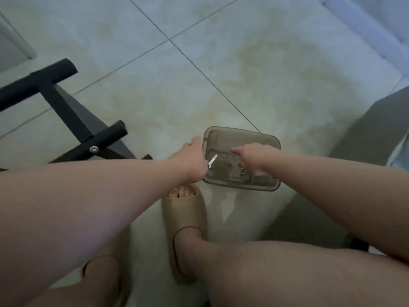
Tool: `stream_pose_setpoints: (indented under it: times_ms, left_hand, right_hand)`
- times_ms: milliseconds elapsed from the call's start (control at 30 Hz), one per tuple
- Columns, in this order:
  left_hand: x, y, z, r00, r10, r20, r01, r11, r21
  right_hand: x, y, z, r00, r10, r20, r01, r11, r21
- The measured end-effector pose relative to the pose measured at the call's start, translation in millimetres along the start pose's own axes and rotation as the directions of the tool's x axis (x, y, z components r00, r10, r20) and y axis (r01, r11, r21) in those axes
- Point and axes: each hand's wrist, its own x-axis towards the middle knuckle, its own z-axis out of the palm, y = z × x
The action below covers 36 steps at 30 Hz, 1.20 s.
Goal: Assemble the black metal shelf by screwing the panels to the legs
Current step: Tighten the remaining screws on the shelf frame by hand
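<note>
the left hand (191, 159) has its grip closed around a small silver flat tool (212, 161), whose end sticks out from under the palm, while the thumb reaches forward to the left rim of a smoky translucent rectangular plastic tray (265, 142). the right hand (254, 157) hovers over the same tray with its index finger straight and pointing left; its other fingers are tucked below the hand, so i cannot tell whether that grip pinches anything. a few small metal screws (243, 172) lie in the tray just beneath the right hand. the tray sits on a pale glossy tiled floor (221, 63), just beyond the toes in a beige foam slipper (184, 218). the black metal shelf frame (64, 107) is on the left, apart from the tray, with a silver bolt head (94, 149) showing in one crossbar near the left forearm.
</note>
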Motion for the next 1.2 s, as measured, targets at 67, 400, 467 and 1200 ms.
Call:
stream_pose_setpoints:
  times_ms: [67, 400, 467, 1200]
  left_hand:
    - [14, -3, 15, 1.000, -0.010, 0.003, 0.011, 0.999, -0.041]
    - [39, -26, 53, 0.994, 0.079, -0.073, -0.093, 0.973, -0.213]
    - [41, -30, 55, 0.991, 0.104, -0.086, -0.121, 0.967, -0.224]
    - [14, -21, 13, 0.990, -0.072, 0.121, 0.096, 0.974, -0.206]
  right_hand:
    - [17, 3, 12, 1.000, 0.000, 0.024, 0.000, 1.000, 0.004]
    - [62, 28, 73, 0.997, -0.064, -0.047, 0.051, 0.969, -0.241]
    - [69, 31, 81, 0.995, -0.070, -0.077, 0.051, 0.973, -0.227]
    - [37, 6, 30, 0.942, -0.119, -0.315, 0.202, 0.948, 0.246]
